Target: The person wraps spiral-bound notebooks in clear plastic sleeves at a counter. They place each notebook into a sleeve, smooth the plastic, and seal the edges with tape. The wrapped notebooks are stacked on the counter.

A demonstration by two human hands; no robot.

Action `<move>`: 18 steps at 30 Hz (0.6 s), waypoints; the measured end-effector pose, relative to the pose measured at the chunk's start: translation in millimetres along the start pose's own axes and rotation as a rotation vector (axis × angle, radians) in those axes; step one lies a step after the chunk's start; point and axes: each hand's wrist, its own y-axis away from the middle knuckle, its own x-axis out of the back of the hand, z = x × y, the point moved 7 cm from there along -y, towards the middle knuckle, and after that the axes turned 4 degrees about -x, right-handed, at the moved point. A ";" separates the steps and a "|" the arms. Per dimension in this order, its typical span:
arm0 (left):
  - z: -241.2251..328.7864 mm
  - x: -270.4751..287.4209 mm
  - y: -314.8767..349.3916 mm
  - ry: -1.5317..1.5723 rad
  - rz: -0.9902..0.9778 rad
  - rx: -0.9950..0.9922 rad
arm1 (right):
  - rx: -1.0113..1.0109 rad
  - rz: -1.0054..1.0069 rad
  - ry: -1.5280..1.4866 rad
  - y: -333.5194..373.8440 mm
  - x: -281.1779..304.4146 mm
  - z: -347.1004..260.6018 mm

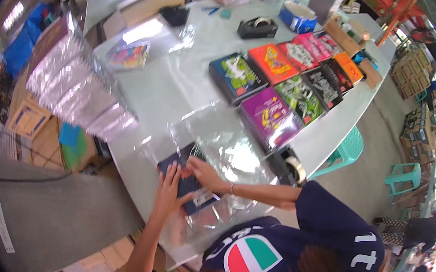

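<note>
A dark blue notebook [190,186] lies on the near part of the table, with a pale label near its lower edge. My left hand [169,186] rests flat on its left side, fingers stretched out and thumb apart. Over the upper right part of the cover, my right hand [202,173] has its fingers curled together; what they hold, if anything, is hidden. Clear plastic sleeves [237,158] spread around and to the right of the notebook, crinkled and shiny. Whether the notebook is inside one of them I cannot tell.
Stacks of colourful notebooks [270,116] stand to the right. A tall pile of silvery wrapped packs [72,80] rises at the left. Tape dispensers [257,28] sit at the back and near the right edge. A green stool [342,152] stands beyond the table.
</note>
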 end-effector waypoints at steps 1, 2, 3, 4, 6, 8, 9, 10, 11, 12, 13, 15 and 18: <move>1.4 1.1 -5.6 -0.035 0.011 -0.021 | 0.246 0.077 0.177 -2.3 1.0 -5.2; 1.9 -1.8 -7.9 -0.062 0.014 -0.026 | 0.245 0.075 0.170 0.5 -0.8 -3.8; 4.6 -2.4 -7.9 -0.033 0.009 -0.006 | 0.242 0.077 0.163 3.9 -0.9 -3.8; 3.6 -1.9 -7.6 -0.013 0.022 0.020 | 0.009 0.012 -0.006 3.8 -1.3 -13.5; 3.1 -7.6 -8.9 0.004 0.063 0.032 | -0.160 0.043 -0.078 6.2 -1.9 -14.6; 4.7 -9.1 -8.1 -0.027 0.057 0.068 | -0.168 0.083 0.022 9.3 -3.8 -16.7; 5.7 -9.1 -9.7 -0.043 0.064 0.075 | -0.177 0.118 0.106 9.2 -2.7 -20.4; 6.8 -9.7 -8.6 -0.049 0.053 0.091 | -0.218 0.115 0.106 12.4 -5.4 -20.5; 6.5 -9.6 -12.1 -0.058 0.048 0.096 | -0.251 0.122 0.108 11.5 -4.8 -21.9; 5.6 -11.2 -13.2 -0.067 0.043 0.101 | -0.284 0.130 0.110 11.9 -5.4 -19.7; 5.1 -14.2 -11.9 -0.069 0.059 0.085 | -0.279 0.149 0.076 14.6 -6.8 -16.8; 3.6 -16.4 -13.9 -0.066 0.059 0.079 | -0.301 0.169 0.182 14.0 -9.2 -15.1; 1.2 -19.4 -16.7 -0.087 0.050 0.074 | -0.266 0.134 0.425 9.1 -13.5 -16.6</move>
